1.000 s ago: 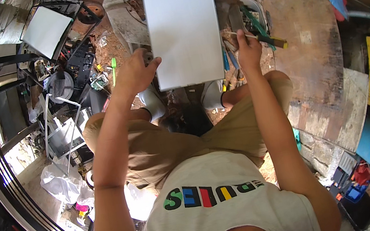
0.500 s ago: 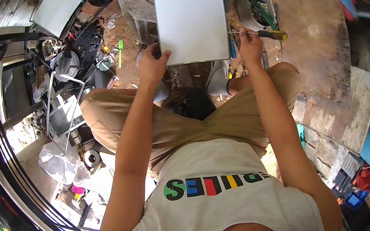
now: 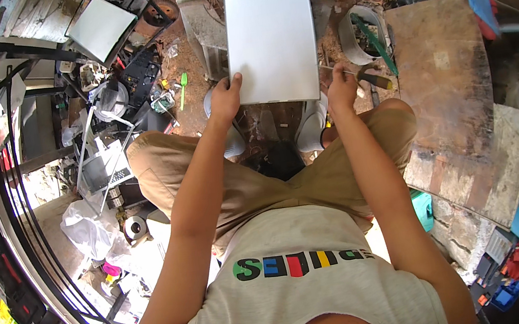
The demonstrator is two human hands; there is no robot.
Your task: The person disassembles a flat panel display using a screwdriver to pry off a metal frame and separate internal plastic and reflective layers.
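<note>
A flat white rectangular panel (image 3: 270,36) with a thin metal edge stands out in front of me, above my feet. My left hand (image 3: 226,100) grips it at the near left corner, thumb on the white face and fingers underneath. Close to the panel's right edge, my right hand (image 3: 342,88) is closed round a screwdriver (image 3: 375,80). Its black and yellow handle points out to the right, and its thin shaft runs toward the panel's edge. Whether the tip touches the panel I cannot tell.
To the right lies a worn wooden board (image 3: 443,87), with a white bucket (image 3: 363,39) of scrap beside it. Leftward are a green plastic fork (image 3: 184,91), another white panel (image 3: 102,28), a clear plastic bag (image 3: 87,228) and a black metal rack (image 3: 26,197).
The panel has tipped and come down, so its far edge now shows and it looks shorter. My right hand has shifted left and nearer with the screwdriver; my left hand keeps its grip.
</note>
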